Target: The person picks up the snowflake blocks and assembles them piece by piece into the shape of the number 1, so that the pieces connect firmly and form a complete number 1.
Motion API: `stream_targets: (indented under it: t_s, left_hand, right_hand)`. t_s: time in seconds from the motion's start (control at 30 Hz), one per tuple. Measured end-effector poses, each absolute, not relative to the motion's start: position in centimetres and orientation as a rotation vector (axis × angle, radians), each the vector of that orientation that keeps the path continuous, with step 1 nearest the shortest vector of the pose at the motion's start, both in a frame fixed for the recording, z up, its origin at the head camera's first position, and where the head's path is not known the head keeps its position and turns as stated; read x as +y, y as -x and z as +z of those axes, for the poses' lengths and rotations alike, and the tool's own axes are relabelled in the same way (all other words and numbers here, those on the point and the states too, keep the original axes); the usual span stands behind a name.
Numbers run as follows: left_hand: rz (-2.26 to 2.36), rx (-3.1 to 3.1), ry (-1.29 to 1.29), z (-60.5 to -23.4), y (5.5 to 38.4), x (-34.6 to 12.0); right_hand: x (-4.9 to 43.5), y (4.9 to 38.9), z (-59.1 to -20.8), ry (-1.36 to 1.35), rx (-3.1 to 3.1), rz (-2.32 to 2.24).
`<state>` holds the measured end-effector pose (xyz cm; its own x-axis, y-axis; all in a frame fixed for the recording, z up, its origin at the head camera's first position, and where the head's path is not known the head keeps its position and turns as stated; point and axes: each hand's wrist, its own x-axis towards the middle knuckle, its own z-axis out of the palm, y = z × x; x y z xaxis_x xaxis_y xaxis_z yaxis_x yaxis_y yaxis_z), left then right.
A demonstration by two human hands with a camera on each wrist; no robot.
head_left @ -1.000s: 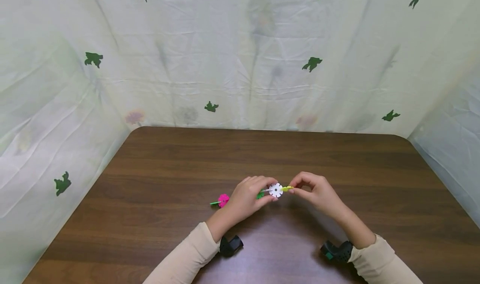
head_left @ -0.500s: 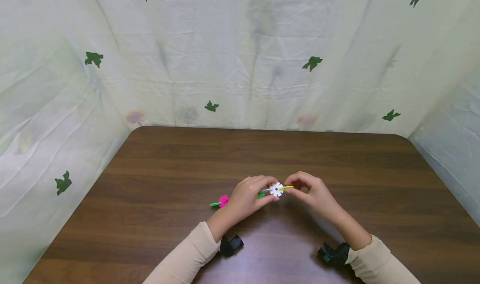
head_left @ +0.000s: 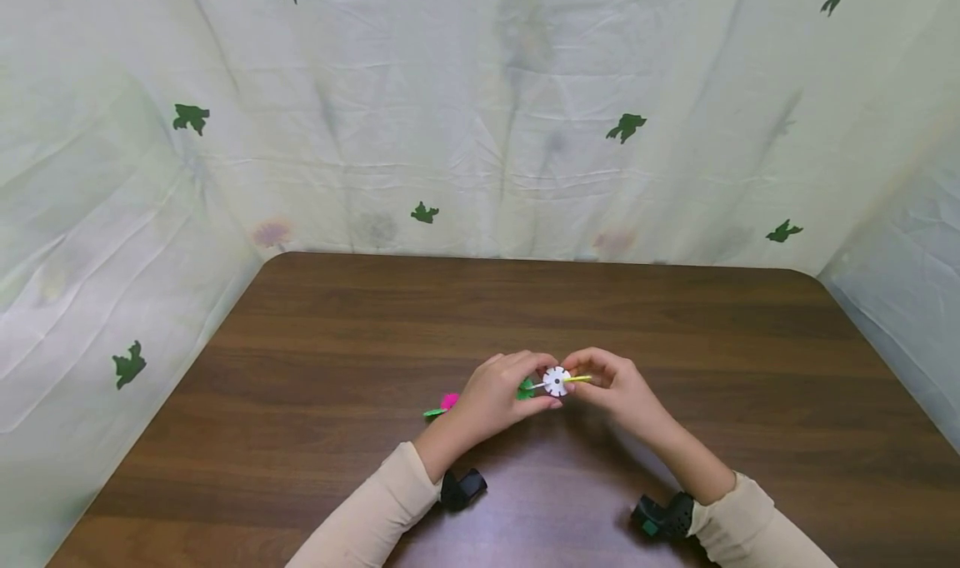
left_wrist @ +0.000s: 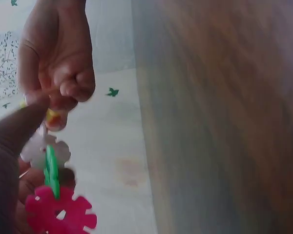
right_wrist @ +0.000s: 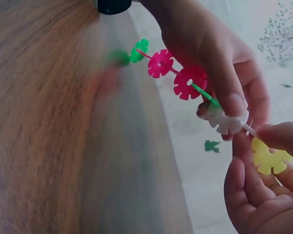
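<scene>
A chain of notched plastic snowflake discs runs between the hands, linked by their slots. My left hand (head_left: pixel 498 389) grips it at a white disc (right_wrist: pixel 222 121), its thumb lying on that disc. My right hand (head_left: pixel 622 389) pinches the right end, fingertips at the rim of another white disc (head_left: pixel 557 381) and the yellow disc (right_wrist: pixel 271 156) slotted into it. A green disc (head_left: pixel 527 390) shows between the left fingers. Left of the hand, pink discs (right_wrist: pixel 189 83) and a green end disc (right_wrist: pixel 139 50) trail out. In the left wrist view a pink disc (left_wrist: pixel 61 212) hangs nearest the camera.
The brown wooden table (head_left: pixel 337 318) lies beneath both hands. Pale cloth (head_left: pixel 480 118) with green bird shapes stands behind and at both sides. Black wrist devices (head_left: pixel 462 490) sit at both cuffs, close above the table.
My right hand has slid left along the yellow disc to the white disc's rim. The yellow disc is now more edge-on, and the chain's left end has dipped slightly.
</scene>
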<state>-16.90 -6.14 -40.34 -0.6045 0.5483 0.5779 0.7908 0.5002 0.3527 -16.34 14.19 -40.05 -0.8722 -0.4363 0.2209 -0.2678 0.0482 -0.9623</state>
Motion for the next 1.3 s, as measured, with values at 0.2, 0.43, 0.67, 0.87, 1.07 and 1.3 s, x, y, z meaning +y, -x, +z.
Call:
stream_targets:
  t_s: [0.2,0.43,0.67,0.87,1.07,1.3]
  left_hand:
    - [-0.959,-2.43,1.086,-40.0,17.4,-7.0]
    - [-1.178,-2.546,1.042,-39.4,18.3,-8.5]
    - [-1.377,-2.658,1.058,-39.7,19.1,-9.6]
    - [-1.454,-2.819,1.068,-39.9,19.4,-9.9]
    - [-1.455,-2.859,1.112,-40.3,19.6,-9.8]
    - [-1.577,-2.828,1.089,-40.4,19.1,-9.3]
  right_hand:
    - [14.5,16.5,-40.0,0.665,2.112,-2.001]
    - [15.2,17.1,-39.9,0.659,2.131,-2.041]
    - [16.5,17.8,-39.9,0.623,2.2,-2.05]
    - [17.0,18.3,-39.9,0.566,2.238,-2.047]
    - [16.8,18.9,-39.7,0.475,2.243,-2.049]
    - [16.3,19.6,-39.5,0.393,2.244,-2.095]
